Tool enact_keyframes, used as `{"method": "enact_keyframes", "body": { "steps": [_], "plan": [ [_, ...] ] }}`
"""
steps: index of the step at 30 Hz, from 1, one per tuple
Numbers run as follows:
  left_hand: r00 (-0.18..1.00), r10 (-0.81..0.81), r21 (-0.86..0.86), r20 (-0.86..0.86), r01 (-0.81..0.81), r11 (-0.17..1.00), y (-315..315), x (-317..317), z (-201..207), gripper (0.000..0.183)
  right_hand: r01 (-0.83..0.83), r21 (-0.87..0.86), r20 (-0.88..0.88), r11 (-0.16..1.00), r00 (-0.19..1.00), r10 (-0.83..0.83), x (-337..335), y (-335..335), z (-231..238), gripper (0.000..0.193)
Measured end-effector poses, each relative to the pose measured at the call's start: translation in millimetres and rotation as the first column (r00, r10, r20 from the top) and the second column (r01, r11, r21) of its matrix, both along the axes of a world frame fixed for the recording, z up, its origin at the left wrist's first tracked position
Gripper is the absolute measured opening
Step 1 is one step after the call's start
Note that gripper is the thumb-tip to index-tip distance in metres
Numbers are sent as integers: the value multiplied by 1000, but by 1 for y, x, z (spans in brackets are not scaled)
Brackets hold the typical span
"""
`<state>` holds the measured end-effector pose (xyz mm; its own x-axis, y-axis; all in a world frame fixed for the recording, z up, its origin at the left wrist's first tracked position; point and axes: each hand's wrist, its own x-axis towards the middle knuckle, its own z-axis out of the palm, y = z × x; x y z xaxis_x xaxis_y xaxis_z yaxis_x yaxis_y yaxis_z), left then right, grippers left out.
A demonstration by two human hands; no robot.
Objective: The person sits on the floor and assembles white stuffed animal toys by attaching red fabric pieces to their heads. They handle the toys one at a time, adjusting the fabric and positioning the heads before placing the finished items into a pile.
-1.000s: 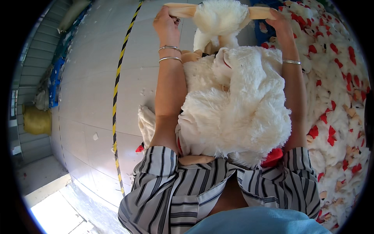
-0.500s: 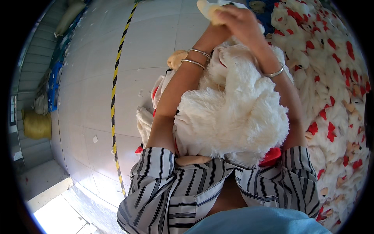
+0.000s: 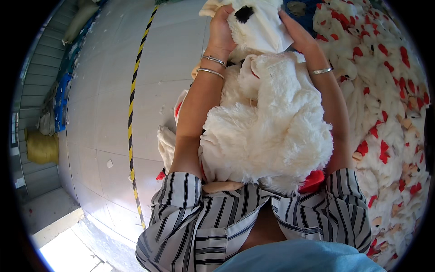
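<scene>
Between my hands, at the top of the view, is a white plush toy skin with a black patch and a cream-coloured piece at its left end. My left hand grips its left side, thumb on top. At its right side, my right hand holds the edge, with most fingers hidden behind the fabric. Below, a heap of fluffy white plush skins lies between my forearms and against my body. A red piece and a beige piece poke out at its near edge.
A large pile of white plush skins with red and beige parts covers the right side. Yellow-and-black tape runs along the tiled floor at the left. Farther left are a yellow bundle and a blue item.
My hands were close together, crossed over a cream piece. They have moved apart, and the plush skin now spreads between them with its black patch showing.
</scene>
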<state>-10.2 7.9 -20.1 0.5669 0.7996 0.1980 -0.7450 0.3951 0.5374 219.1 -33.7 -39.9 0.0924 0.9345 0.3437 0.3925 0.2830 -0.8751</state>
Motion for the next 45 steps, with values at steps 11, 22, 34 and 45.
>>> {"method": "enact_keyframes", "body": {
  "steps": [11,22,34,45],
  "plan": [
    [972,213,-16,-98,-215,976,12,-5,1,33,-39,294,31,955,999,31,-16,-21,39,25],
    [641,698,340,-319,-610,716,49,-24,-33,17,368,46,-556,928,782,-283,-29,-15,63,15],
    [373,707,799,-601,300,521,-16,8,4,38,381,28,-411,924,847,-337,-43,-24,79,23],
    [584,523,367,-621,-373,852,11,-5,6,30,80,70,121,994,989,-88,-51,-31,71,12]
  ]
}}
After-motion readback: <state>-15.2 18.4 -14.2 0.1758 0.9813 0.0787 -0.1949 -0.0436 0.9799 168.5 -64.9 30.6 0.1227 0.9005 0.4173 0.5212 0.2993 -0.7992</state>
